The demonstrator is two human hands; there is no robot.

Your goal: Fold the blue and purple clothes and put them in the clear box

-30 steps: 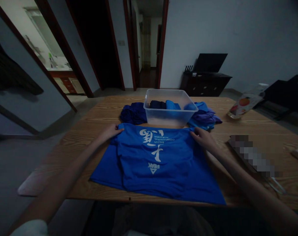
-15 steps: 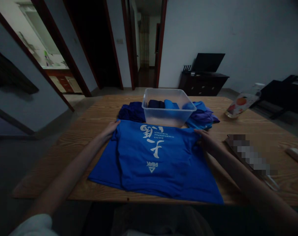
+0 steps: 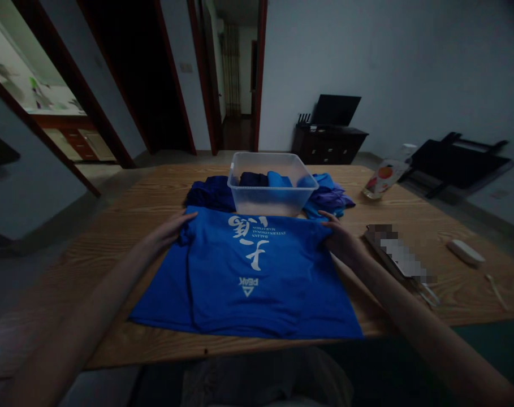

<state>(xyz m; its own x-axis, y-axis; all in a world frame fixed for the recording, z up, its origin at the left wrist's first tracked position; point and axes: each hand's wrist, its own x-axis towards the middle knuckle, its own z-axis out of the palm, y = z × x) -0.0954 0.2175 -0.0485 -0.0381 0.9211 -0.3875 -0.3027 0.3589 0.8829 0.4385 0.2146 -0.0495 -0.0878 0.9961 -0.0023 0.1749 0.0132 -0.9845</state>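
A blue T-shirt (image 3: 257,282) with white lettering and a PEAK logo lies folded over on itself on the wooden table, its print upside down to me. At its far left corner, my left hand (image 3: 176,225) is closed on the bunched cloth, fingers along the edge. My right hand (image 3: 339,237) holds the far right corner, with one finger lifted off beyond the fabric edge. Just past the shirt stands a clear plastic bin (image 3: 273,200) containing dark navy and blue rolled cloth (image 3: 279,180).
Dark blue clothing (image 3: 210,193) is heaped left of the bin, and blue and purple clothing (image 3: 331,195) right of it. A bottle (image 3: 384,178), a blurred-out flat item (image 3: 396,254) and a white oblong case (image 3: 465,252) are on the table (image 3: 125,226) at the right.
The view has turned to the right, so everything sits further left. The shirt stays spread in front of the bin. A finger of my right hand has lifted away from the cloth.
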